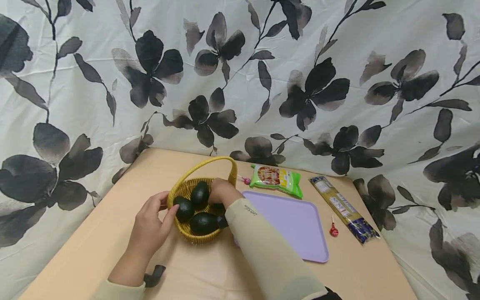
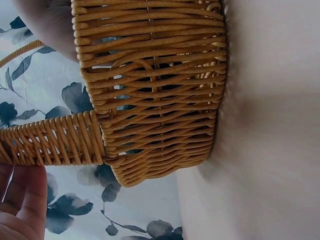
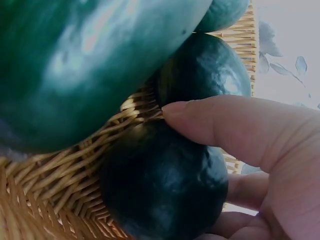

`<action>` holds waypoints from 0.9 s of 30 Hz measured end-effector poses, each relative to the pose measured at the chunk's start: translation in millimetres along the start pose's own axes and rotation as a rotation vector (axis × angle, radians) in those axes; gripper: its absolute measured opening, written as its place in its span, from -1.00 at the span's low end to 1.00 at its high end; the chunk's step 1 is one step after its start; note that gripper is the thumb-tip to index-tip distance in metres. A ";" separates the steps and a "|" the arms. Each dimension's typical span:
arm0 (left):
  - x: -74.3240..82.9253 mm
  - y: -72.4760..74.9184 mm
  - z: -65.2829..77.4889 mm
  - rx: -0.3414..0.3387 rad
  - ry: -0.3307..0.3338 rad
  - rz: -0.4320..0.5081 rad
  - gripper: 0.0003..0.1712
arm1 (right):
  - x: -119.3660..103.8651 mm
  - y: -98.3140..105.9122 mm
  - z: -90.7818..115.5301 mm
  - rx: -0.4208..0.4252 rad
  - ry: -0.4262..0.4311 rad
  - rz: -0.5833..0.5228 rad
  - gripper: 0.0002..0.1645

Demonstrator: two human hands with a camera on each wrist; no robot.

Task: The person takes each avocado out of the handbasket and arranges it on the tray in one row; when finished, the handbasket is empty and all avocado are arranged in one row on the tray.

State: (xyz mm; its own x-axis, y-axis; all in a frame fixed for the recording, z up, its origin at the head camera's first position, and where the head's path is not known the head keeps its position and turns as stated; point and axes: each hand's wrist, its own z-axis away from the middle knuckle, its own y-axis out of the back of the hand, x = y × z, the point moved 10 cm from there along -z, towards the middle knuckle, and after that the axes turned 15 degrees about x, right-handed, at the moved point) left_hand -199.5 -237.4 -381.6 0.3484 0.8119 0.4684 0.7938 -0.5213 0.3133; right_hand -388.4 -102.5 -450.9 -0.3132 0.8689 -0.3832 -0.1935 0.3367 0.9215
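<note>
A yellow woven basket with a tall arched handle holds several dark green avocados. My left hand grips its left side, with the thumb over the rim beside an avocado. In the left wrist view, fingers lie against the base of the handle. Reaching into the basket's right side, my right hand is partly hidden by the rim and avocados. The right wrist view shows its thumb and fingers around one avocado, which sits low against the wicker.
Right of the basket lies a lilac tray, partly covered by the right sleeve. Behind it are a green snack packet and a pink lollipop. Farther right lie a red lollipop and a long gold-and-blue packet. Floral cloth hangs behind.
</note>
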 end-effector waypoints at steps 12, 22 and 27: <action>0.2 1.6 -1.3 0.007 -0.002 0.000 -0.47 | -0.9 7.6 -0.1 0.028 -0.010 -0.026 -0.65; 3.1 2.3 -2.1 0.031 -0.009 0.008 -0.46 | 1.9 16.3 1.3 0.057 -0.009 -0.063 -0.66; 1.6 2.7 -2.2 0.033 -0.015 0.008 -0.46 | -0.1 21.4 3.0 0.074 -0.007 -0.065 -0.57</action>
State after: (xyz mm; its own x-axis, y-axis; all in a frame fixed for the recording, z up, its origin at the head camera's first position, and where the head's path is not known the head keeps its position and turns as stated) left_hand -197.9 -238.1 -378.2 0.3618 0.8121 0.4578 0.8069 -0.5188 0.2824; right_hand -389.7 -94.3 -431.0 -0.2955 0.8469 -0.4421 -0.1435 0.4181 0.8970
